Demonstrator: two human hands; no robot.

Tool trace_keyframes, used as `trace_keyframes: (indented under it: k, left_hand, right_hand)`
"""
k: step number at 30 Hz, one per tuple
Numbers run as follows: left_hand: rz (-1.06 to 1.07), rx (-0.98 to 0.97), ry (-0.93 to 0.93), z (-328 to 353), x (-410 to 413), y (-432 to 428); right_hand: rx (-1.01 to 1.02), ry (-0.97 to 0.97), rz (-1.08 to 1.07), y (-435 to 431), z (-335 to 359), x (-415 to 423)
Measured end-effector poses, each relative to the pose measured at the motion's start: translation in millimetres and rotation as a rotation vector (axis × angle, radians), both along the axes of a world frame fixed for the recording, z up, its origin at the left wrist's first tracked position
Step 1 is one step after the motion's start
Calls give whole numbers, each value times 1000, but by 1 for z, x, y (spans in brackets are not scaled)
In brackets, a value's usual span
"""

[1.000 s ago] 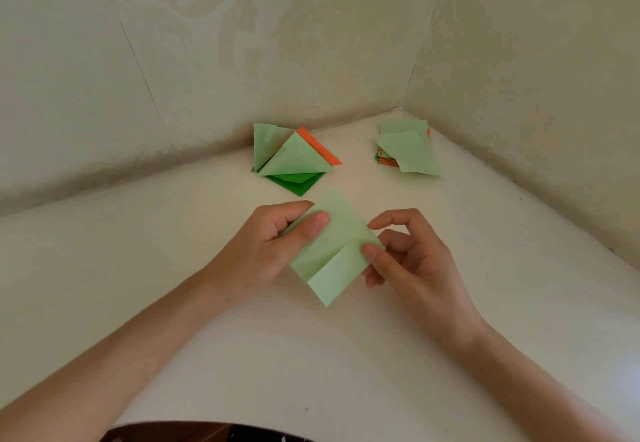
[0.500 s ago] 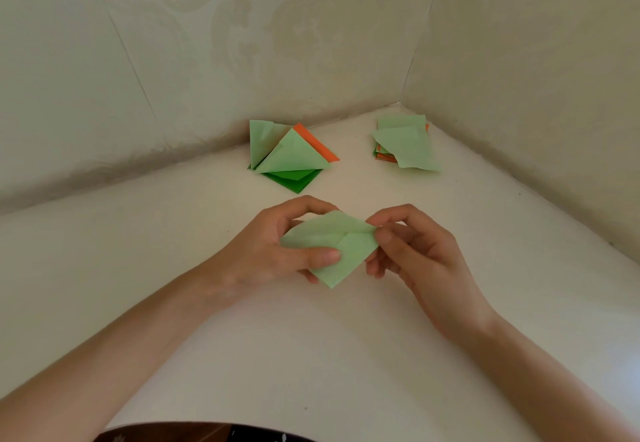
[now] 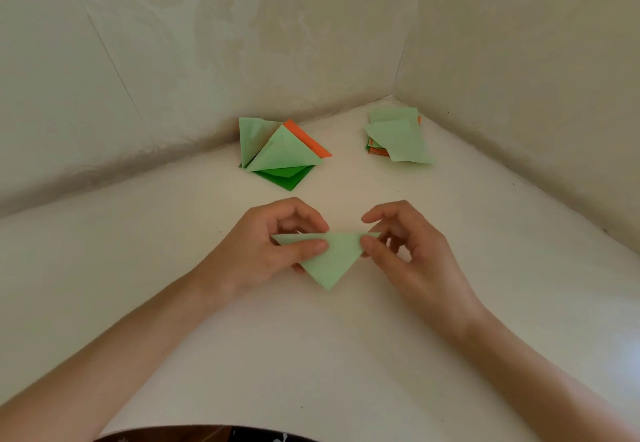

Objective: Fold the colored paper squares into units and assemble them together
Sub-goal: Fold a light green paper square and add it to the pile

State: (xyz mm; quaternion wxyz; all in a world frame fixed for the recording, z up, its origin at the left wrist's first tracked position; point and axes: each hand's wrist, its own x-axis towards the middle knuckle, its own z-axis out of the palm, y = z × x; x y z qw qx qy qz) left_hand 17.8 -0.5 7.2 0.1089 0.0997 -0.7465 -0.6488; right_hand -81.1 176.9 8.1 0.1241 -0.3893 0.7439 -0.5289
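A light green paper (image 3: 334, 259) folded into a triangle, point toward me, is held just above the white surface. My left hand (image 3: 263, 251) pinches its left part between thumb and fingers. My right hand (image 3: 405, 251) pinches its right corner with thumb and forefinger. Behind them lies a pile of folded units (image 3: 282, 156) in light green, dark green and orange. A stack of flat paper squares (image 3: 398, 140), light green on top with orange beneath, sits in the far corner.
The white surface (image 3: 346, 355) is boxed in by pale patterned walls (image 3: 242, 43) at the back and right, meeting in a corner near the stack. A dark edge (image 3: 207, 434) runs along the bottom of the view.
The light green sheet, earlier a square with one corner folded in, has been folded down into a triangle. Both hands closed in on its upper edge and now pinch it.
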Motion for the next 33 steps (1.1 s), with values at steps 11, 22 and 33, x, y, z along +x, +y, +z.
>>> trace_keyframes:
  k: [11, 22, 33]
  left_hand:
    - [-78, -1239, 268, -18, 2, 0]
    - [-236, -1448, -6, -9, 32, 19]
    - [-217, -1373, -30, -19, 36, 22]
  right_hand:
    - [287, 525, -144, -3, -23, -11]
    - [435, 1066, -91, 15, -19, -17]
    - [377, 1094, -69, 19, -18, -3]
